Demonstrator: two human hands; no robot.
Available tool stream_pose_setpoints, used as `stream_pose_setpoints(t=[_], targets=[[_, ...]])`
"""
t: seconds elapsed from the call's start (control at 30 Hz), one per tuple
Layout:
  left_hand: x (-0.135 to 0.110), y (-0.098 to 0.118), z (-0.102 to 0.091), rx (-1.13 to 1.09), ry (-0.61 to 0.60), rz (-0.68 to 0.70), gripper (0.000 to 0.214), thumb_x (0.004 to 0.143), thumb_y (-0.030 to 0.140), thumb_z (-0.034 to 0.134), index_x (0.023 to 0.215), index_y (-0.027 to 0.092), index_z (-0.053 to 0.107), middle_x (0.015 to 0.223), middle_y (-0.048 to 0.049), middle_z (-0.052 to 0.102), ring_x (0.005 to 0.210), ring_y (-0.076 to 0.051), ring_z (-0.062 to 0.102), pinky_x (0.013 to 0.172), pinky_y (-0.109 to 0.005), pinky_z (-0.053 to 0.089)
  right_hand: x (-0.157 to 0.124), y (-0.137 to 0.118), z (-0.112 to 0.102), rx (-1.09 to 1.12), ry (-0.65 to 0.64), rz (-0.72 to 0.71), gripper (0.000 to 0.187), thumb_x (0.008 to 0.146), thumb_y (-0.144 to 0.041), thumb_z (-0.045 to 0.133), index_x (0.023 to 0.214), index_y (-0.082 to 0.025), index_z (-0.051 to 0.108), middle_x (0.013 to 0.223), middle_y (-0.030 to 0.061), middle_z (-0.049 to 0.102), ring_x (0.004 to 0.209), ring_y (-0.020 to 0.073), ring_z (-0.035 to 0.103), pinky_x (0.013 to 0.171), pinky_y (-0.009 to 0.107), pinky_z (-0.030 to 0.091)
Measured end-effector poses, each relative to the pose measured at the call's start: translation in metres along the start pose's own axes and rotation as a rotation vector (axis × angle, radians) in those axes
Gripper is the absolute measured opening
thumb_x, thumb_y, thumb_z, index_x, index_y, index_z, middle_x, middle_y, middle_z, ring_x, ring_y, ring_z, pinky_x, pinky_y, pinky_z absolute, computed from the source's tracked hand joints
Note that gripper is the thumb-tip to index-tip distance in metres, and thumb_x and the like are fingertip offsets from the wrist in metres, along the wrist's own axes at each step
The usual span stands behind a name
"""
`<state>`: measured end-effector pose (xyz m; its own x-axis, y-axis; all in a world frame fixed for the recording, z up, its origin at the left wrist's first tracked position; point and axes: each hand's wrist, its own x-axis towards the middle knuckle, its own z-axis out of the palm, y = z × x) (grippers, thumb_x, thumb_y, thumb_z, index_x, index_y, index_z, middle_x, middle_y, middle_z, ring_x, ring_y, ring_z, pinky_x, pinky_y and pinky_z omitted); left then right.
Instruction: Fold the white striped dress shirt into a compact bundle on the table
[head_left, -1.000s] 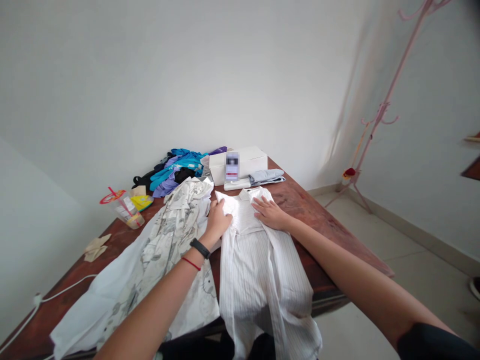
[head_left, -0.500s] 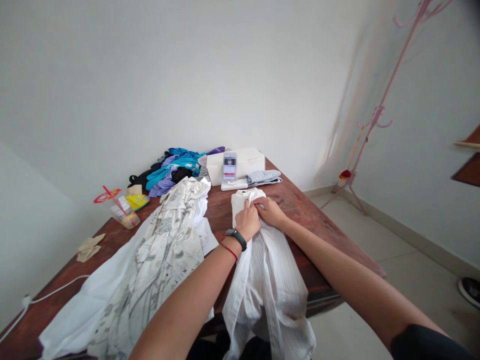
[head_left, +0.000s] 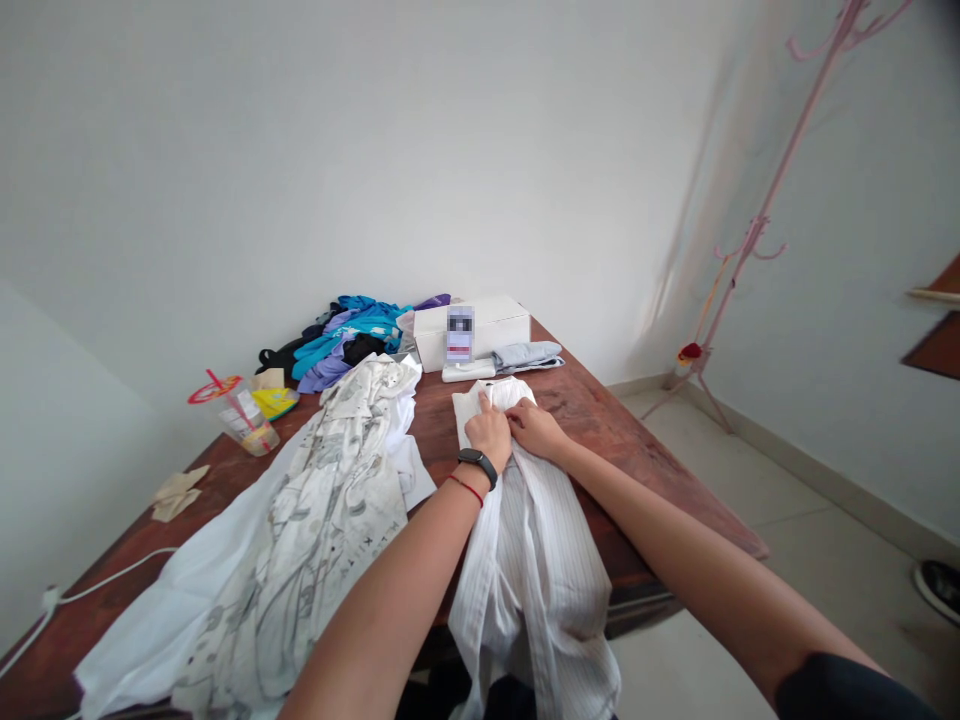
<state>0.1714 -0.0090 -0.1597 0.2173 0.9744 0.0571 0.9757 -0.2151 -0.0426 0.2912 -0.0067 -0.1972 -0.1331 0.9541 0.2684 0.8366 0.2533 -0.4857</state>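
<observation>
Looks to me like the side-folding step on a white, thin-striped fabric shirt point(head_left: 559, 560), collar at 12 o'clock on the reddish-brown wooden table point(head_left: 637, 465), lower end hanging off at 6. Bare left hand point(head_left: 489, 432) has its index finger out on the cloth, others curled; bare right hand point(head_left: 538, 430), at its 3 o'clock, has bent fingers there; can't tell if either's pinching. I'd say next calls for lining up the edges.

White long garment point(head_left: 559, 560) with thin vertical stripes, lying lengthwise beneath the left hand point(head_left: 490, 438) and right hand point(head_left: 538, 428), its narrow collar end just beyond them, its loose, creased lower part spreading nearer, between the forearms.
</observation>
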Motion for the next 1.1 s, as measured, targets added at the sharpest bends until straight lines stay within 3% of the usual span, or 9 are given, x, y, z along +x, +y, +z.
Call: stream_pose_setpoints(t=[0.17,0.27,0.33,0.43,0.6,0.73,0.93,1.03,1.1], targets=[[0.000,-0.006,0.001,-0.110,-0.023,0.078,0.058,0.095,0.019,0.042,0.153,0.011,0.039,0.165,-0.0220,0.020,0.113,-0.032,0.068,0.092,-0.041,0.056,-0.001,-0.005,-0.005,-0.084,-0.039,0.032,0.029,0.097,-0.022,0.046,0.109,-0.021,0.073,0.104,0.0085,0.066,0.091,0.0186,0.065,0.076,0.024,0.040],[-0.009,-0.016,-0.003,-0.218,-0.039,0.190,0.074,0.090,0.019,0.050,0.159,0.009,0.023,0.165,-0.0260,0.016,0.125,-0.035,0.060,0.101,-0.042,0.050,0.000,-0.006,-0.009,-0.086,-0.059,0.037,0.030,0.100,-0.029,0.045,0.102,-0.021,0.073,0.100,0.0087,0.068,0.090,0.0192,0.065,0.073,0.025,0.039],[-0.019,-0.022,-0.002,-0.271,-0.018,0.249,0.079,0.088,0.017,0.050,0.159,0.007,0.017,0.164,-0.0253,0.023,0.135,-0.033,0.052,0.109,-0.040,0.044,0.000,-0.005,-0.011,-0.072,-0.062,0.037,0.035,0.102,-0.037,0.043,0.097,-0.021,0.074,0.097,0.0083,0.069,0.090,0.0193,0.065,0.073,0.025,0.038],[-0.038,-0.028,0.005,-0.321,-0.018,0.306,0.076,0.091,0.021,0.044,0.158,0.000,0.017,0.159,-0.0239,0.035,0.145,-0.032,0.039,0.116,-0.041,0.035,0.000,-0.005,-0.012,-0.055,-0.036,0.036,0.034,0.100,-0.044,0.048,0.096,-0.022,0.074,0.097,0.0070,0.070,0.087,0.0187,0.065,0.071,0.025,0.038],[-0.057,-0.031,0.020,-0.309,-0.070,0.317,0.076,0.091,0.024,0.041,0.157,-0.006,0.016,0.164,-0.0228,0.022,0.154,-0.034,0.017,0.123,-0.044,0.022,-0.003,-0.004,-0.009,-0.063,0.022,0.030,0.030,0.095,-0.048,0.056,0.098,-0.023,0.073,0.097,0.0054,0.071,0.084,0.0185,0.064,0.069,0.026,0.037],[-0.056,-0.031,0.022,-0.359,-0.076,0.300,0.077,0.092,0.026,0.039,0.158,-0.006,0.014,0.165,-0.0217,0.021,0.154,-0.033,0.016,0.123,-0.043,0.019,-0.002,-0.006,-0.007,-0.062,0.022,0.052,0.031,0.097,-0.046,0.053,0.095,-0.023,0.073,0.095,0.0048,0.073,0.085,0.0188,0.065,0.068,0.026,0.037],[-0.064,-0.035,0.012,-0.420,-0.067,0.304,0.068,0.096,0.027,0.038,0.157,0.002,0.024,0.164,-0.0183,0.027,0.153,-0.032,0.020,0.123,-0.044,0.021,-0.001,-0.009,-0.007,-0.068,0.036,0.056,0.026,0.094,-0.042,0.058,0.092,-0.021,0.074,0.094,0.0055,0.075,0.085,0.0196,0.066,0.069,0.026,0.038],[-0.095,-0.042,0.001,-0.392,-0.029,0.307,0.057,0.098,0.034,0.042,0.149,0.009,0.043,0.161,-0.0179,0.034,0.149,-0.033,0.030,0.120,-0.045,0.028,0.000,-0.010,-0.007,-0.073,0.061,0.047,0.024,0.093,-0.039,0.059,0.090,-0.021,0.073,0.093,0.0054,0.074,0.083,0.0192,0.066,0.069,0.026,0.038],[-0.126,-0.049,-0.005,-0.394,0.043,0.245,0.051,0.096,0.033,0.047,0.144,0.016,0.050,0.157,-0.0154,0.042,0.142,-0.030,0.042,0.115,-0.041,0.037,0.003,-0.011,-0.007,-0.073,0.073,0.039,0.024,0.094,-0.038,0.058,0.087,-0.021,0.073,0.089,0.0051,0.074,0.082,0.0189,0.065,0.068,0.026,0.038]])
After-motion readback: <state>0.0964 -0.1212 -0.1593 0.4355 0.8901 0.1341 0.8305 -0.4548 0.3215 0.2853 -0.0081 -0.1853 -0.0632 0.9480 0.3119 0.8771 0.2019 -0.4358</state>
